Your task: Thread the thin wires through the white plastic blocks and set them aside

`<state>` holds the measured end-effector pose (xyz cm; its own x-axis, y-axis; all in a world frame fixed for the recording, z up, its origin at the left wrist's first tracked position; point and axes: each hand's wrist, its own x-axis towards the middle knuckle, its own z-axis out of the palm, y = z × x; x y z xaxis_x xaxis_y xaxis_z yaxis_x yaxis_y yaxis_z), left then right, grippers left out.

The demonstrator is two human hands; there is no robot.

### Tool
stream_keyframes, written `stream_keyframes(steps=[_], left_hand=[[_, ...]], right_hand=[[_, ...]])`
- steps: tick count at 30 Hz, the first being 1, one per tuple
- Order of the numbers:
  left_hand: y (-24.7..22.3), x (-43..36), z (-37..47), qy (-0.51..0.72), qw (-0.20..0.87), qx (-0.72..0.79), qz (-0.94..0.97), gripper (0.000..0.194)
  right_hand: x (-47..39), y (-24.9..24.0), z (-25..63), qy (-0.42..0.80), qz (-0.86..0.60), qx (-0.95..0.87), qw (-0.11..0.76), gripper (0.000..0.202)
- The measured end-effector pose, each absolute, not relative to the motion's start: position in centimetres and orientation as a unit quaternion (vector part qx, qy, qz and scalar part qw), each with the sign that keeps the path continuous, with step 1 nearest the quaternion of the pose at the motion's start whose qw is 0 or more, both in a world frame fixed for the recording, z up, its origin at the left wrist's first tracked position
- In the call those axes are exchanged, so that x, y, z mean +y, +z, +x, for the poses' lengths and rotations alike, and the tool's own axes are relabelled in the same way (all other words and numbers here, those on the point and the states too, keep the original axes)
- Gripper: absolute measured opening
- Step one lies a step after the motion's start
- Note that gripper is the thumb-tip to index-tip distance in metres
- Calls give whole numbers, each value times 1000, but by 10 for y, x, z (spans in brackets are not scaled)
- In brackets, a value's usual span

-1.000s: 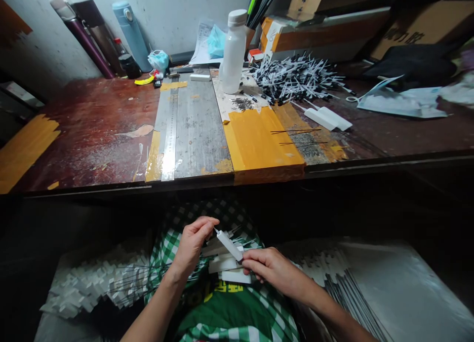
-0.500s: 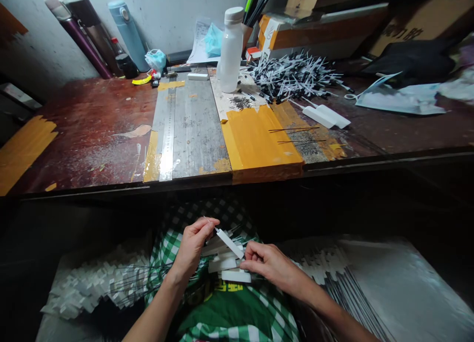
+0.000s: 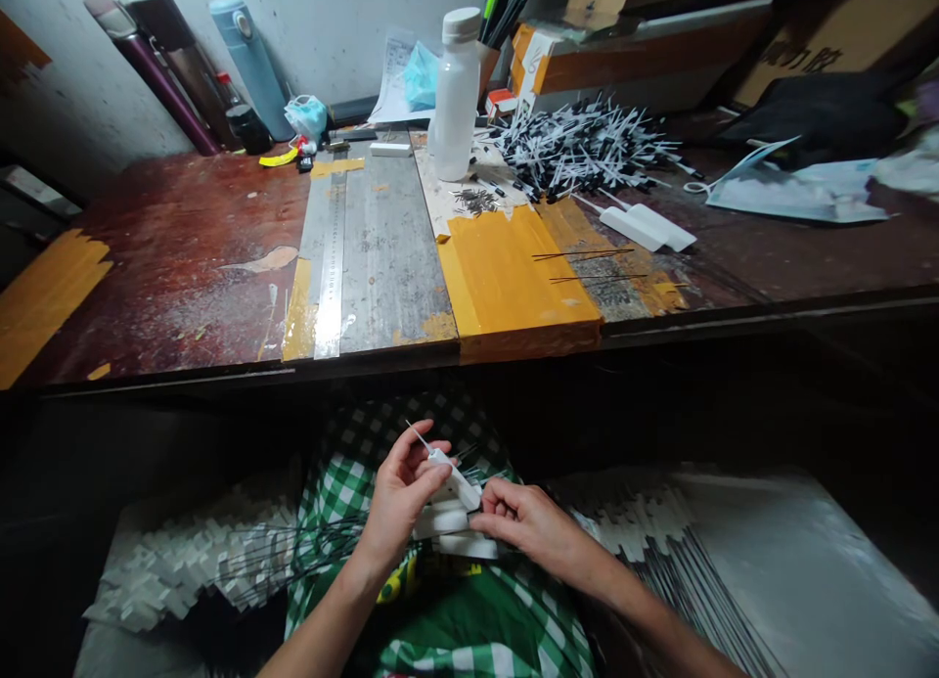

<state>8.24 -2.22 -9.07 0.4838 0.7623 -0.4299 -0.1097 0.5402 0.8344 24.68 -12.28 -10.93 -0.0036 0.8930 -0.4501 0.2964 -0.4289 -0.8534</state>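
A slim white rectangular block (image 3: 460, 484) with a thin white stem at its upper end is held tilted above my lap. My left hand (image 3: 405, 487) grips the block near its upper end, thumb on one side and fingers on the other. At its lower end my right hand (image 3: 514, 515) is closed in a pinch; what lies between those fingertips is too small to make out. Beneath, more white blocks (image 3: 468, 544) rest on the green checked apron (image 3: 447, 624), partly covered by my hands.
A dark-red table (image 3: 183, 257) spans the front, its edge beyond my hands. On it stand a white bottle (image 3: 455, 101) and a pile of black-and-white sticks (image 3: 587, 150). Piles of white blocks with dark wires lie at my left (image 3: 191, 561) and right (image 3: 652, 521).
My left hand has shifted from pinching the thin stem to gripping the white block itself, its fingers more spread. My right hand stays near the block's lower end.
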Motion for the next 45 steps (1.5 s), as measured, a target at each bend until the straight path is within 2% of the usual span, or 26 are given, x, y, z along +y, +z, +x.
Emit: stream_keyframes(steps=[5,12,14,18,26,37,45], left_hand=[[-86,-25,88,294,763,436,375,56],[-89,-23,86,290,771,430,369,55],[-91,-21,85,289,773,432,364,53],[-95,-14,81,316,754,454,353,37],[-91,0,76,358,737,459,343,36],[-91,-4,76,349,742,458,344,36],[-94,-4,76,353,731,463,357,36]], right_hand=[[-125,-100,241,522,-651,-470,286,18],[-125,-88,246,556,-617,-488,269,34],[-126,-89,248,576,-603,-482,270,32],[-128,-95,250,578,-598,-481,278,27],[-130,-106,246,532,-643,-474,280,13],[-130,-114,247,517,-666,-474,255,20],[-129,-102,246,458,-691,-515,217,23]])
